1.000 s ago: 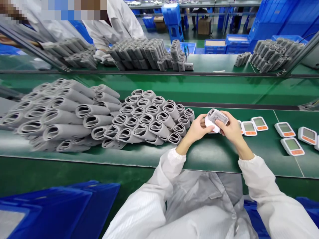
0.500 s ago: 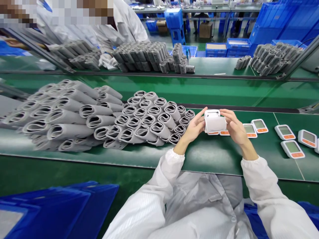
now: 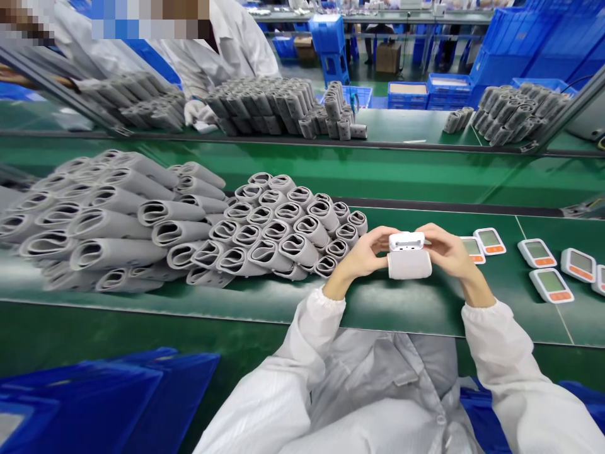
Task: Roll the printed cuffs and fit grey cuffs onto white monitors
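Between my two hands is a white blood pressure monitor (image 3: 406,241) with a pale grey rolled cuff (image 3: 409,265) below it. A hollow, like an open battery compartment, shows on the monitor's side facing me. My left hand (image 3: 371,253) grips the left end, thumb low by the cuff and fingers behind the monitor. My right hand (image 3: 447,250) closes on the right end the same way. Just right of my right hand lie loose monitors (image 3: 490,241) with grey screens and orange labels.
A large pile of rolled grey cuffs (image 3: 283,221) is stacked left of my hands. More monitors (image 3: 551,285) lie on the green table (image 3: 401,309) at right. Across the divider are further cuff stacks (image 3: 265,104) and a co-worker's white sleeve (image 3: 236,47). Blue bins (image 3: 118,397) sit lower left.
Both hands have brought the monitor down and nearer to me. It has tilted, so its hollow side faces me above the cuff.
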`<state>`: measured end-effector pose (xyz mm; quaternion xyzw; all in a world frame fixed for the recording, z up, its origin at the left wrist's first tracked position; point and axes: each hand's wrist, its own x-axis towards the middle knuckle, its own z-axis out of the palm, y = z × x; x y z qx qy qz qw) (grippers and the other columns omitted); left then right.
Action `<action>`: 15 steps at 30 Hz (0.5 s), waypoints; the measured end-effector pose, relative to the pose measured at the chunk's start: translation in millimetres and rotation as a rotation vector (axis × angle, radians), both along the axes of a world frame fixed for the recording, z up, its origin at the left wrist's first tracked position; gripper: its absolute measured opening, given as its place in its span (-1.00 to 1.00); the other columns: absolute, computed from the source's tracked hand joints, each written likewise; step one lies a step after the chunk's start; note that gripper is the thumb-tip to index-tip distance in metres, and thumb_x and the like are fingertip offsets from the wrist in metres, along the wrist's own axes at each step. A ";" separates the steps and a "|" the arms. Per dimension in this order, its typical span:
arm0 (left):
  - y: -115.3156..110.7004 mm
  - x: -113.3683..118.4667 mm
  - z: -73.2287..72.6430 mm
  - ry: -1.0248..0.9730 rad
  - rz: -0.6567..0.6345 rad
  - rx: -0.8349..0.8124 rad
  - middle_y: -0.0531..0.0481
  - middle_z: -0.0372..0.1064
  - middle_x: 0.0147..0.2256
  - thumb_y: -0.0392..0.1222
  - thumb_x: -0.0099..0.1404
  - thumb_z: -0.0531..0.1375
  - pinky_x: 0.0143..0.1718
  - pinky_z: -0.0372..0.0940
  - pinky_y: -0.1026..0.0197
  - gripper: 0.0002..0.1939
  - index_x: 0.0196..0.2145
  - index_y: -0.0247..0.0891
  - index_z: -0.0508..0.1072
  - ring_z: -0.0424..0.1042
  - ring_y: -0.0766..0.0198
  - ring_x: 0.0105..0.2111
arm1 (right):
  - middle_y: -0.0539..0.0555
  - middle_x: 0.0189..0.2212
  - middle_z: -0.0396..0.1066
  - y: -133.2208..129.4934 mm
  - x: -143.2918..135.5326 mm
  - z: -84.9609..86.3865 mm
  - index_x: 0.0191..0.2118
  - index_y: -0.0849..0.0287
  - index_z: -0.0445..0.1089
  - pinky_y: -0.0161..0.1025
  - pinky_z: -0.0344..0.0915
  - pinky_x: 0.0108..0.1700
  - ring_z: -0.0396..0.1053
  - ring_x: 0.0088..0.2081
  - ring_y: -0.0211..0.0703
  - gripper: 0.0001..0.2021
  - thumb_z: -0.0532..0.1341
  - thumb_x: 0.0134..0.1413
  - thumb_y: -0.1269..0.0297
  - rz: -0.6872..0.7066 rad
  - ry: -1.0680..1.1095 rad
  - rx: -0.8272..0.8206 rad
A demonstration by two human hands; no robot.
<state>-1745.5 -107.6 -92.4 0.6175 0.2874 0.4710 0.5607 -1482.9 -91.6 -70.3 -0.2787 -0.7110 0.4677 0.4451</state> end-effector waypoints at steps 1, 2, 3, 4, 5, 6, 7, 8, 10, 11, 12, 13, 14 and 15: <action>-0.8 -0.1 0.9 0.032 0.003 0.011 -0.26 0.65 0.17 0.10 0.22 0.60 0.24 0.55 -0.01 -0.32 0.20 -0.20 0.60 0.69 -0.03 0.12 | 0.20 -0.02 0.59 -1.0 0.7 0.4 0.00 0.00 0.67 0.04 0.64 0.01 0.56 -0.02 0.03 -0.69 0.46 0.32 -0.07 -0.010 -0.008 0.003; -1.5 -0.1 2.0 0.059 0.006 0.025 -0.26 0.64 0.19 0.08 0.23 0.59 0.25 0.55 -0.01 -0.32 0.21 -0.20 0.60 0.68 -0.04 0.14 | 0.20 -0.03 0.60 -1.9 1.2 0.6 0.00 0.00 0.67 0.04 0.64 0.01 0.56 -0.02 0.02 -0.70 0.45 0.33 -0.06 -0.020 -0.010 0.008; -1.8 0.1 3.3 0.082 0.006 0.044 -0.26 0.63 0.21 0.06 0.24 0.59 0.26 0.54 -0.01 -0.32 0.23 -0.20 0.60 0.68 -0.05 0.15 | 0.20 -0.03 0.60 -2.5 1.4 0.7 0.01 -0.01 0.68 0.03 0.64 0.00 0.57 -0.03 0.02 -0.71 0.44 0.34 -0.04 -0.027 -0.011 0.014; -2.0 0.4 4.6 0.108 0.001 0.063 -0.26 0.63 0.22 0.04 0.25 0.58 0.26 0.54 -0.01 -0.33 0.24 -0.20 0.60 0.68 -0.06 0.16 | 0.20 -0.04 0.60 -3.0 1.5 1.0 0.02 -0.01 0.68 0.01 0.64 -0.01 0.57 -0.03 0.02 -0.73 0.44 0.35 -0.02 -0.031 -0.014 0.019; -2.1 0.6 5.8 0.142 -0.003 0.082 -0.26 0.63 0.23 0.01 0.26 0.56 0.26 0.54 0.00 -0.33 0.26 -0.20 0.60 0.68 -0.06 0.16 | 0.19 -0.03 0.61 -3.2 1.4 1.6 0.02 -0.02 0.68 0.00 0.63 -0.03 0.58 -0.03 0.02 -0.74 0.43 0.36 -0.01 -0.035 -0.024 0.022; -2.1 0.7 6.9 0.184 -0.002 0.102 -0.25 0.63 0.23 -0.01 0.27 0.55 0.24 0.55 0.01 -0.34 0.27 -0.19 0.60 0.68 -0.06 0.15 | 0.19 -0.03 0.61 -3.1 1.2 2.8 0.02 -0.03 0.69 -0.01 0.63 -0.04 0.58 -0.03 0.02 -0.75 0.42 0.37 0.00 -0.044 -0.044 0.026; -2.1 0.7 7.8 0.230 0.003 0.126 -0.23 0.63 0.23 -0.03 0.28 0.53 0.22 0.55 0.02 -0.34 0.28 -0.18 0.59 0.69 -0.05 0.14 | 0.19 -0.03 0.62 -2.7 1.0 4.3 0.01 -0.03 0.69 -0.01 0.62 -0.05 0.59 -0.03 0.02 -0.75 0.41 0.38 0.00 -0.061 -0.073 0.030; -2.1 0.5 8.4 0.275 0.013 0.154 -0.21 0.64 0.24 -0.04 0.29 0.51 0.21 0.56 0.02 -0.35 0.30 -0.16 0.58 0.69 -0.04 0.12 | 0.18 -0.04 0.63 -2.1 0.9 6.2 0.00 -0.03 0.70 -0.01 0.61 -0.05 0.59 -0.04 0.03 -0.75 0.40 0.39 -0.02 -0.083 -0.100 0.029; -2.1 -0.1 9.2 0.352 0.044 0.211 -0.17 0.63 0.25 -0.03 0.32 0.48 0.22 0.55 0.01 -0.35 0.33 -0.13 0.55 0.69 -0.05 0.14 | 0.17 -0.05 0.64 -0.4 1.2 9.6 -0.03 -0.02 0.70 -0.03 0.59 -0.07 0.59 -0.06 0.03 -0.72 0.39 0.39 -0.07 -0.117 -0.142 -0.001; -2.3 -0.4 9.7 0.379 0.059 0.236 -0.16 0.63 0.27 -0.02 0.33 0.46 0.24 0.53 0.00 -0.34 0.34 -0.12 0.54 0.69 -0.06 0.16 | 0.16 -0.04 0.64 0.2 1.8 10.5 -0.03 -0.01 0.70 -0.04 0.58 -0.09 0.60 -0.07 0.03 -0.69 0.38 0.38 -0.10 -0.119 -0.159 -0.037; -2.7 -0.7 10.6 0.397 0.068 0.255 -0.15 0.62 0.28 -0.02 0.36 0.45 0.27 0.52 -0.01 -0.35 0.35 -0.12 0.52 0.68 -0.07 0.19 | 0.16 -0.03 0.65 0.5 2.6 10.6 0.00 -0.01 0.69 -0.06 0.59 -0.10 0.61 -0.07 0.03 -0.66 0.38 0.37 -0.13 -0.108 -0.177 -0.085; -3.2 -0.7 11.9 0.405 0.068 0.269 -0.14 0.61 0.29 -0.02 0.39 0.43 0.30 0.50 -0.02 -0.36 0.37 -0.11 0.51 0.66 -0.07 0.22 | 0.15 -0.01 0.66 0.4 3.7 9.5 0.04 -0.01 0.68 -0.06 0.59 -0.10 0.62 -0.06 0.05 -0.63 0.38 0.36 -0.15 -0.093 -0.192 -0.137; -3.8 -0.3 13.5 0.399 0.060 0.283 -0.14 0.59 0.31 -0.02 0.42 0.40 0.34 0.48 -0.02 -0.37 0.39 -0.10 0.50 0.64 -0.07 0.26 | 0.16 0.01 0.67 0.1 5.1 7.2 0.08 -0.01 0.67 -0.05 0.61 -0.09 0.63 -0.03 0.08 -0.59 0.38 0.35 -0.18 -0.081 -0.204 -0.186; -4.2 0.3 15.1 0.377 0.049 0.299 -0.14 0.56 0.34 -0.02 0.44 0.39 0.39 0.44 -0.03 -0.38 0.40 -0.10 0.49 0.60 -0.06 0.31 | 0.16 0.03 0.68 -0.2 6.8 3.9 0.12 -0.02 0.66 -0.04 0.62 -0.07 0.65 0.01 0.12 -0.56 0.38 0.34 -0.20 -0.070 -0.209 -0.228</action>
